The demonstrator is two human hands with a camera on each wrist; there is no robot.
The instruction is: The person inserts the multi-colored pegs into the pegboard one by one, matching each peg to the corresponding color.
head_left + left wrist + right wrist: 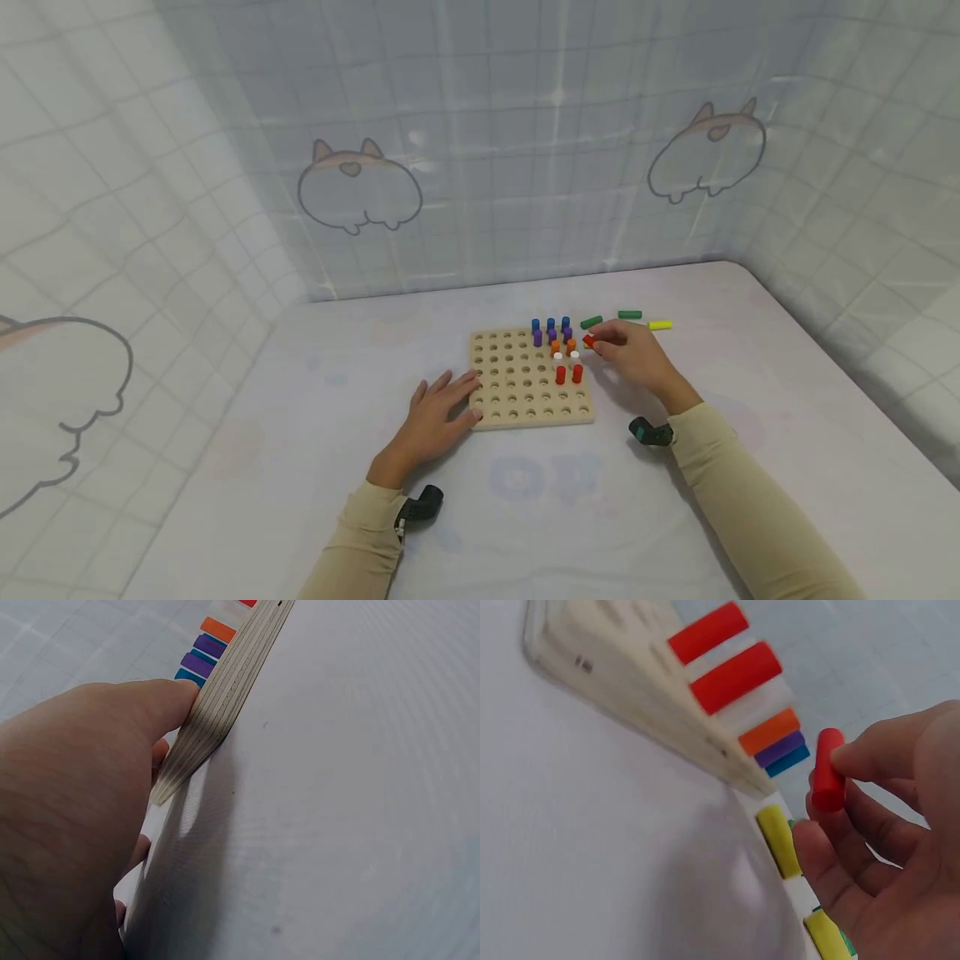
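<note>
Sleeves in beige cloth are reaching in from the near edge of the white table (315, 500), each wrist wearing a small dark camera. The left hand (435, 417) is lying flat with fingers spread and relaxed, its fingertips pressing against the near-left corner of the wooden pegboard (525, 404), gripping nothing; the left wrist view is showing the thumb (150, 705) butting the board's layered edge. Farther in, two red pegs (568, 374) are standing near the board's right edge, with white pegs (566, 357), orange pegs (562, 345), purple pegs (552, 336) and blue pegs (551, 324) rising in rows behind them toward the far-right corner. The right hand (637, 358), arm angling in from the near right, is hovering just off the board's right edge, thumb and fingers pinching a red peg (828, 771) clear of the holes and tilted. Beyond it, two green pegs (611, 317) and a yellow peg (660, 325) are lying loose on the table near the far-right corner of the board. The risk, judging from here: the held peg is sitting close to the standing rows, so a tilted or hurried approach could be knocking neighbours askew, and a light fingertip hold on the board could be letting it slide.
</note>
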